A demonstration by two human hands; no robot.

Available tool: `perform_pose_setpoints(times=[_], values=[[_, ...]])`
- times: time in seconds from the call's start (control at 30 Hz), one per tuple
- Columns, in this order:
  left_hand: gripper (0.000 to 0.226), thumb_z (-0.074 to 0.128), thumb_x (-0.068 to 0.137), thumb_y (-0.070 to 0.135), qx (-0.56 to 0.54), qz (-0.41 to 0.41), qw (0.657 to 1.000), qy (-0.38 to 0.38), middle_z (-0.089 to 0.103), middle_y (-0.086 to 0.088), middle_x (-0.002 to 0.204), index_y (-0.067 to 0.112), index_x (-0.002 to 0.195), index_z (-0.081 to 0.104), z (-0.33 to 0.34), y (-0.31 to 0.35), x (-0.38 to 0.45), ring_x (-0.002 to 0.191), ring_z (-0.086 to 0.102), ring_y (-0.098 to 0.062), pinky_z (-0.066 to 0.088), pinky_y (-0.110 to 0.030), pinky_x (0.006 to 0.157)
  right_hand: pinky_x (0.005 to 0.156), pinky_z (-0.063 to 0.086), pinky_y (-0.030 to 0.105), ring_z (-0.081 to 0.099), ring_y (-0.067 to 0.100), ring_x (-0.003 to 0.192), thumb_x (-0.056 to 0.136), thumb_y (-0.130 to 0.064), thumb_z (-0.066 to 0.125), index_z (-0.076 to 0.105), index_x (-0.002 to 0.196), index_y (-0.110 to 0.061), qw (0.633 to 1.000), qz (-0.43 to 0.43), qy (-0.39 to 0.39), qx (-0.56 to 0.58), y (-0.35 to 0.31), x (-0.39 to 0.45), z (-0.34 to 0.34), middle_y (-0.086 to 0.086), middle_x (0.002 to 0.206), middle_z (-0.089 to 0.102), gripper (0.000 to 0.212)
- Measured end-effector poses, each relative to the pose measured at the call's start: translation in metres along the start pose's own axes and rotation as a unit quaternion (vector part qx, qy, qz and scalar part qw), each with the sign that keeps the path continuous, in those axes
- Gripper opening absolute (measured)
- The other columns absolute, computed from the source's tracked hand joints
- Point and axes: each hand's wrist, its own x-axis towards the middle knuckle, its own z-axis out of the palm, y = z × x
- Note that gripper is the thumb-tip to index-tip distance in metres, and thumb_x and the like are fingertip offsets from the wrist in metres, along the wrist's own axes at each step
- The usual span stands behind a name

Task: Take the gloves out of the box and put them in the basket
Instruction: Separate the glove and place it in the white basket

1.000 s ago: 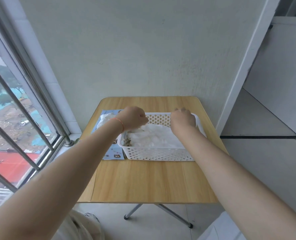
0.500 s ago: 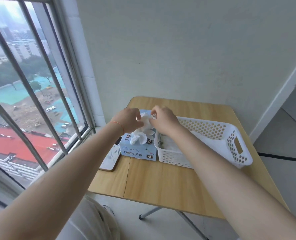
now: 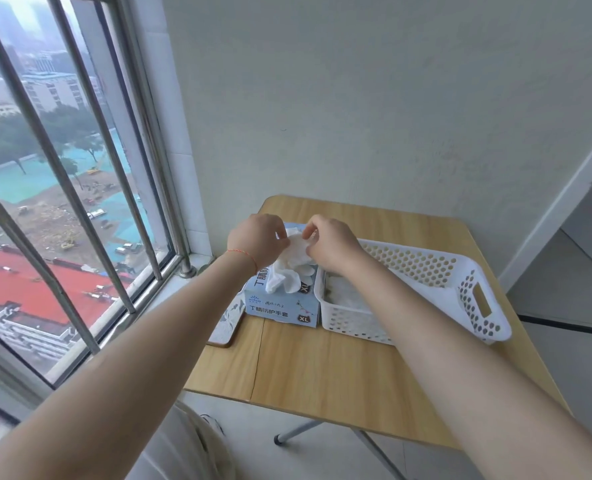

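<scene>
White gloves (image 3: 289, 268) bunch above the box (image 3: 282, 306) at the table's (image 3: 322, 368) left edge, pinched by both left hand (image 3: 258, 239) and right hand (image 3: 332, 244); a hard tug could drag extra gloves beside the basket (image 3: 426, 271).

Wooden surface (image 3: 322, 368), folding type, metal legs (image 3: 299, 432) visible beneath. Phone in patterned case (image 3: 226, 323) lies at its left edge. Barred window (image 3: 62, 188) on left; pale wall (image 3: 374, 98) behind.

Bare forearms; a thin orange string bracelet (image 3: 244, 255) circles the left wrist.
</scene>
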Motion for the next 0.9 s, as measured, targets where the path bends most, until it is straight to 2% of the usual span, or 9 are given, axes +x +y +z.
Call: perform_pose_setpoints(times=[0.17,0.27,0.33,0.47,0.53,0.6,0.7,0.8,0.9], values=[[0.010,0.071,0.084,0.029,-0.082,0.013,0.996,0.032,0.064,0.003,0.089,0.028,0.078,0.064,-0.009,0.004,0.005,0.079,0.057,-0.016,0.043,-0.026,0.067,0.078,0.050,0.033,0.059,0.020,0.090,0.084,-0.005,0.060,0.054,0.093,-0.023,0.998,0.008,0.032,0.054,0.007,0.001,-0.002,-0.004,0.092,0.057,0.021],[0.011,0.065,0.087,0.026,-0.089,0.021,0.995,0.043,0.067,0.001,0.089,0.023,0.077,0.069,-0.013,0.003,0.005,0.080,0.060,-0.017,0.049,-0.028,0.070,0.061,0.042,0.022,0.056,0.014,0.079,0.088,-0.007,0.058,0.058,0.093,-0.020,0.989,-0.002,0.080,0.122,0.006,0.001,-0.009,-0.003,0.088,0.060,0.014],[0.018,0.059,0.087,0.021,-0.073,0.014,0.996,0.045,0.068,-0.002,0.084,0.012,0.077,0.071,-0.013,0.000,0.006,0.075,0.057,-0.021,0.052,-0.033,0.069,0.058,0.038,0.017,0.055,0.010,0.075,0.090,-0.006,0.055,0.058,0.093,-0.019,0.979,-0.012,0.112,0.169,0.002,0.002,-0.015,-0.003,0.084,0.061,0.014],[0.018,0.056,0.088,0.019,-0.137,0.001,0.989,0.052,0.065,0.005,0.078,0.013,0.084,0.073,-0.018,0.002,0.002,0.071,0.057,-0.016,0.044,-0.022,0.059,0.063,0.044,0.019,0.056,0.011,0.072,0.089,-0.006,0.056,0.058,0.092,-0.021,0.963,-0.025,0.123,0.238,-0.008,0.006,-0.027,-0.004,0.077,0.059,0.015],[0.016,0.059,0.090,0.023,-0.256,0.002,0.966,0.031,0.064,0.005,0.080,0.015,0.090,0.072,-0.022,0.008,-0.003,0.070,0.054,-0.012,0.041,-0.019,0.059,0.068,0.050,0.029,0.058,0.014,0.074,0.089,-0.009,0.057,0.058,0.090,-0.024,0.956,-0.017,0.108,0.272,-0.013,0.009,-0.031,-0.003,0.078,0.060,0.015],[0.016,0.067,0.089,0.034,-0.361,0.016,0.932,-0.004,0.064,0.004,0.082,0.019,0.091,0.071,-0.026,0.013,-0.010,0.071,0.053,-0.007,0.042,-0.018,0.063,0.071,0.050,0.029,0.061,0.015,0.081,0.089,-0.011,0.059,0.059,0.090,-0.025,0.945,-0.001,0.104,0.309,-0.019,0.012,-0.035,0.002,0.085,0.065,0.014],[0.017,0.078,0.081,0.037,-0.334,0.054,0.941,0.017,0.061,0.008,0.077,0.025,0.080,0.066,-0.024,0.012,-0.011,0.069,0.054,-0.005,0.041,-0.012,0.062,0.072,0.050,0.029,0.063,0.015,0.080,0.088,-0.013,0.061,0.061,0.090,-0.024,0.927,0.017,0.111,0.357,-0.025,0.018,-0.041,0.007,0.093,0.068,0.011],[0.016,0.071,0.088,0.027,-0.297,0.020,0.952,0.072,0.058,0.008,0.071,0.024,0.075,0.061,-0.022,0.012,-0.007,0.065,0.052,-0.008,0.037,-0.010,0.055,0.065,0.051,0.022,0.062,0.009,0.068,0.090,-0.018,0.062,0.061,0.095,-0.019,0.912,0.030,0.115,0.392,-0.027,0.018,-0.043,0.003,0.085,0.066,0.005],[0.015,0.063,0.092,0.021,-0.415,-0.038,0.907,0.060,0.061,0.002,0.076,0.017,0.079,0.059,-0.026,0.017,-0.001,0.068,0.054,-0.011,0.043,-0.018,0.064,0.073,0.050,0.025,0.062,0.011,0.085,0.086,-0.037,0.069,0.061,0.104,-0.021,0.925,0.038,0.081,0.370,-0.018,0.010,-0.040,-0.002,0.097,0.064,0.025]])
